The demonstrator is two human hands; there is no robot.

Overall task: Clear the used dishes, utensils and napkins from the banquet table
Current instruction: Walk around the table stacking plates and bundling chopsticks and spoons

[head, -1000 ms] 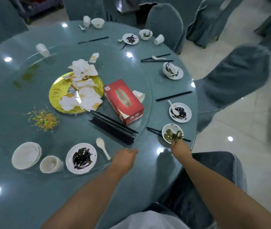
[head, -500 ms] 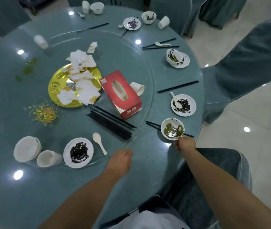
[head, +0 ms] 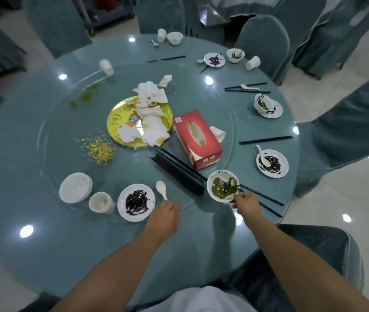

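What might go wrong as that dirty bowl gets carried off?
The right hand pinches the bowl only at its near rim, so it may tip and spill its green leftovers onto the table. It hangs over black chopsticks; a low sweep might knock them. The left hand sits close to the white spoon and smeared plate and might nudge them.

red tissue box point(head: 198, 139), gold plate point(head: 117, 119), seemingly teal table point(head: 32, 239)
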